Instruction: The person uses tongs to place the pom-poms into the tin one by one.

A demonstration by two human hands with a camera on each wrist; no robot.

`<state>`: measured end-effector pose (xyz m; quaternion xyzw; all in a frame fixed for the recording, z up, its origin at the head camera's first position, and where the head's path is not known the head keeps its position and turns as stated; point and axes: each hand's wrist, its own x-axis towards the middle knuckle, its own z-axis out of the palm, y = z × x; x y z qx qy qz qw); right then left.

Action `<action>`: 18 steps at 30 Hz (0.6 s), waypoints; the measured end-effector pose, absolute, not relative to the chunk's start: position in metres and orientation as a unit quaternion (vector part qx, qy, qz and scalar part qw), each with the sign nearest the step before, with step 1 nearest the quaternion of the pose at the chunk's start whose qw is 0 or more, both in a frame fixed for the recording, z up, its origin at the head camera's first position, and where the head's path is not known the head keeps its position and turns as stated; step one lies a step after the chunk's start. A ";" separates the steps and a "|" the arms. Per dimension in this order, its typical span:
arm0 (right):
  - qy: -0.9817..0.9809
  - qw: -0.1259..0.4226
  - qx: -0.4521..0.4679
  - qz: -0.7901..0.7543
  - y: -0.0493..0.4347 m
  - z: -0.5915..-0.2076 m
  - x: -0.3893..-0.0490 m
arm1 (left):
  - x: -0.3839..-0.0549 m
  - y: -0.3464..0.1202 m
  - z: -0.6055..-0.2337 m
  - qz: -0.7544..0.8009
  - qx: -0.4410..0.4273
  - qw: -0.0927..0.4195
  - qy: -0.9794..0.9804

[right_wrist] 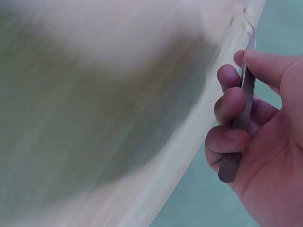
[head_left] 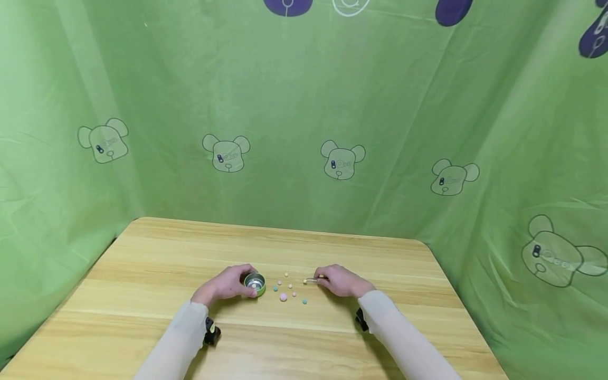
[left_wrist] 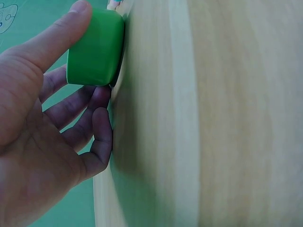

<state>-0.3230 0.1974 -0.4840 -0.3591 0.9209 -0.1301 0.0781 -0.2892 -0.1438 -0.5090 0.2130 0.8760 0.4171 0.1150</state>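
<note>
A small round green tin point(head_left: 259, 293), silvery inside, sits on the table with a pale bead visible in it. My left hand point(head_left: 230, 283) grips it between the thumb on the near side and fingers on the far side. The tin's green wall point(left_wrist: 94, 49) fills the grasp in the left wrist view. Metal tweezers point(right_wrist: 248, 90) with bent tips lie along the fingers of my right hand point(head_left: 340, 281), pinched near the front by thumb and fingers. Their tips are at a yellow bead point(head_left: 305, 282); whether they clasp it I cannot tell.
Between the hands lie several loose beads, among them a larger pink bead point(head_left: 283, 297), a teal bead point(head_left: 304, 301), another teal bead point(head_left: 275, 288) and a yellow bead point(head_left: 286, 274). The wooden table point(head_left: 285, 343) meets a green curtain point(head_left: 285, 200) behind and at both sides.
</note>
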 end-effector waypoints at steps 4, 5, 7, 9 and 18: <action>0.919 0.075 -0.361 -0.136 0.196 -0.481 -0.323 | -0.289 -0.144 -0.509 0.419 0.213 0.115 0.875; 0.919 0.075 -0.361 -0.137 0.195 -0.480 -0.323 | -0.289 -0.143 -0.510 0.419 0.213 0.115 0.875; 0.919 0.075 -0.362 -0.139 0.194 -0.479 -0.323 | -0.289 -0.143 -0.510 0.418 0.211 0.117 0.876; 0.919 0.074 -0.363 -0.137 0.193 -0.478 -0.323 | -0.289 -0.143 -0.510 0.417 0.209 0.117 0.877; 0.914 0.065 -0.374 -0.146 0.185 -0.470 -0.323 | -0.290 -0.143 -0.510 0.417 0.212 0.114 0.877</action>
